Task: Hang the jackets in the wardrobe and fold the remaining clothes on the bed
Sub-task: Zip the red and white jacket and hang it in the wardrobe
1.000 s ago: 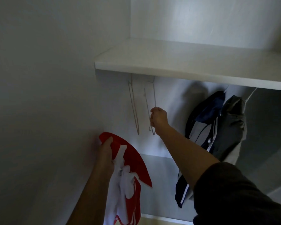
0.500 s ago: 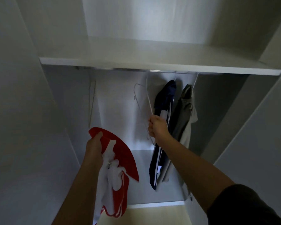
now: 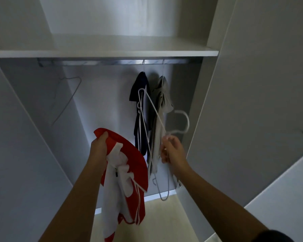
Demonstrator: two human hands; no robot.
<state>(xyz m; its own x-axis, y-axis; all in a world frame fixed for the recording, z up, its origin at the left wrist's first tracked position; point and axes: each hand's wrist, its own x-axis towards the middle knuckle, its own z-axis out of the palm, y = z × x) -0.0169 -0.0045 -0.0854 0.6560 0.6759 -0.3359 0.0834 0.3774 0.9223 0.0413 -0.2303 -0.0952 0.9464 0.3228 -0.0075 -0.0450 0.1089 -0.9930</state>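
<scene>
My left hand (image 3: 99, 148) grips a red and white jacket (image 3: 129, 173) by its collar, and the jacket hangs down in front of the open wardrobe. My right hand (image 3: 172, 151) holds a white wire hanger (image 3: 150, 105) off the rail, tilted, with its hook curving to the right. A second thin hanger dangles below that hand. On the metal rail (image 3: 112, 62) under the shelf hang a navy jacket (image 3: 142, 95) and a grey jacket (image 3: 162, 102), side by side at the right.
A bare wire hanger (image 3: 67, 100) hangs at the left end of the rail. A white shelf (image 3: 105, 53) spans the wardrobe above. Wardrobe side panels stand at left and right, with an open door (image 3: 261, 102) on the right. Pale floor shows below.
My right hand has pulled the white hanger off the rail and lowered it rightward. The view has drawn back, showing the whole wardrobe. The left hand still holds the red jacket.
</scene>
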